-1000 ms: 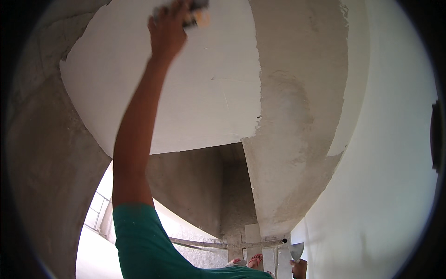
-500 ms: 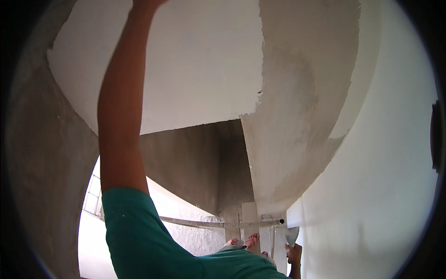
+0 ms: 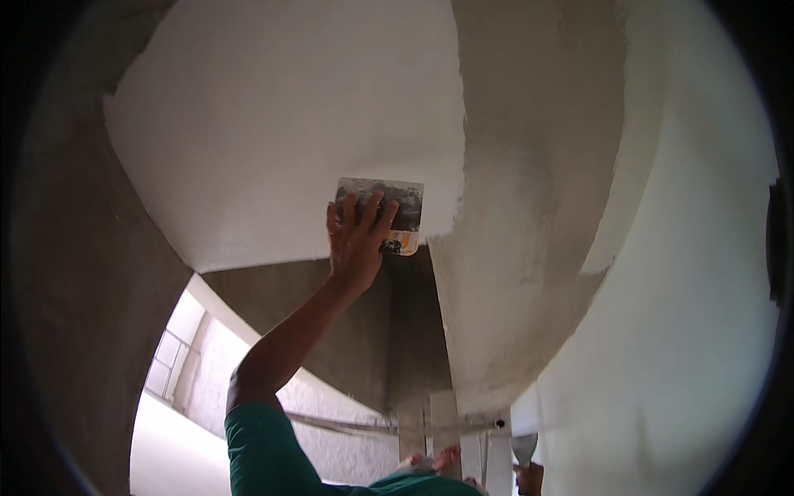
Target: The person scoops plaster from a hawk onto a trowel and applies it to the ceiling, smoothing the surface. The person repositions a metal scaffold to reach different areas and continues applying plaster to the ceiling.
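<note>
My left hand (image 3: 356,244) presses a wide, flat rectangular putty blade (image 3: 405,207) with fingers spread over its back. The blade is smeared with dark and white stains and has an orange-and-white patch near its lower corner. It lies against the lower right part of the white-coated wall surface (image 3: 289,107), close to the ragged edge where the coat meets bare grey plaster (image 3: 538,165). Low down on the right, my right hand (image 3: 529,479) grips a putty knife (image 3: 524,449) by its handle, its flared blade pointing up.
Below the white coat is a dark grey wall section (image 3: 331,331). A horizontal pole (image 3: 347,426) crosses near my bare feet (image 3: 447,459), beside narrow planks (image 3: 442,405). A smooth white wall (image 3: 678,331) rises on the right. A window grille (image 3: 169,360) shows at lower left.
My left hand has come down from beyond the top edge to the coat's lower right, bringing the putty blade into view. My right hand and its putty knife sit slightly lower in the picture.
</note>
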Available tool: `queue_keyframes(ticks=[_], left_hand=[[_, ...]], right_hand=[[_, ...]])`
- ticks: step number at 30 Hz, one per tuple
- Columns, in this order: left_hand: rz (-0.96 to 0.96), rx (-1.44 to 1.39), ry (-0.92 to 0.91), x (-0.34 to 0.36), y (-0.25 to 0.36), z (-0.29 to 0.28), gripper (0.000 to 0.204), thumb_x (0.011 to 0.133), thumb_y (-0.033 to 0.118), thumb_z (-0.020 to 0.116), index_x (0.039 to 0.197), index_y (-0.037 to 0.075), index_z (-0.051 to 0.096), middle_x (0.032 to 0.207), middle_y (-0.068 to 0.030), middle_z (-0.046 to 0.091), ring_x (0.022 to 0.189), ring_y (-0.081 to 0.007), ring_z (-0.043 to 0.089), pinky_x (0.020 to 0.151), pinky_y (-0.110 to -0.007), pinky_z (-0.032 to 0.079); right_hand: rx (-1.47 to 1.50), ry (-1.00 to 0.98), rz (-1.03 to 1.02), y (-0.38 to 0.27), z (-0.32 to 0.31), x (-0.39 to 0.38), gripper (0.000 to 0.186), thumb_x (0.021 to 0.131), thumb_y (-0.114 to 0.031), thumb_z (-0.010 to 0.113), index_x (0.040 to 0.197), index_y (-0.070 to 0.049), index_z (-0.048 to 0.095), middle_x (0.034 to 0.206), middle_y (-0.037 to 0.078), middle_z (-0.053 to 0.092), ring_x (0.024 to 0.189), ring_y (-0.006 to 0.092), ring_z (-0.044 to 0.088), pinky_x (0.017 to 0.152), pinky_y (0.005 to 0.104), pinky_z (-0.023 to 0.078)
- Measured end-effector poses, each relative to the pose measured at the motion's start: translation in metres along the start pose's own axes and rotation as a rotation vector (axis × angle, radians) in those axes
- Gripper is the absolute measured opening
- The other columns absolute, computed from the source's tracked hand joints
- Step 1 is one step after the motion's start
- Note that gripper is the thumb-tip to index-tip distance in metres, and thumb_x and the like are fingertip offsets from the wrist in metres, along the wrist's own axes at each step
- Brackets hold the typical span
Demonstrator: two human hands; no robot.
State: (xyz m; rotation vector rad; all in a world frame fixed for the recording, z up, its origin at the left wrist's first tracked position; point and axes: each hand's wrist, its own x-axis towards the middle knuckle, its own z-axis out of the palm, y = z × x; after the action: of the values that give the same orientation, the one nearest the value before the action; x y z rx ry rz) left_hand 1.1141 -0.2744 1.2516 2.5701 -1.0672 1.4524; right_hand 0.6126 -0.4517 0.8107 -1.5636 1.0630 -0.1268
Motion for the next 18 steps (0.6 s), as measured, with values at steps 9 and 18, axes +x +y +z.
queue_keyframes(ticks=[9, 18], left_hand=[[0.060, 0.188, 0.570, 0.305, -0.102, -0.151, 0.077, 0.078, 0.000, 0.062, 0.145, 0.032, 0.043, 0.146, 0.0015, 0.049, 0.126, -0.0295, 0.048, 0.104, -0.058, 0.038], [-0.212, 0.103, 0.343, 0.371, -0.085, -0.214, 0.053, 0.090, -0.003, 0.055, 0.139, 0.015, 0.050, 0.140, -0.0068, 0.055, 0.129, -0.0300, 0.051, 0.108, -0.056, 0.035]], right_hand=[[0.055, 0.008, -0.065, -0.003, 0.024, 0.005, 0.022, 0.090, -0.020, 0.059, 0.084, -0.003, 0.072, 0.047, -0.002, 0.043, 0.037, 0.0122, 0.038, 0.035, 0.0323, 0.027], [0.053, 0.038, 0.044, -0.005, 0.038, 0.016, 0.018, 0.083, -0.016, 0.068, 0.072, -0.002, 0.065, 0.047, 0.002, 0.050, 0.039, 0.0137, 0.047, 0.038, 0.0340, 0.035]])
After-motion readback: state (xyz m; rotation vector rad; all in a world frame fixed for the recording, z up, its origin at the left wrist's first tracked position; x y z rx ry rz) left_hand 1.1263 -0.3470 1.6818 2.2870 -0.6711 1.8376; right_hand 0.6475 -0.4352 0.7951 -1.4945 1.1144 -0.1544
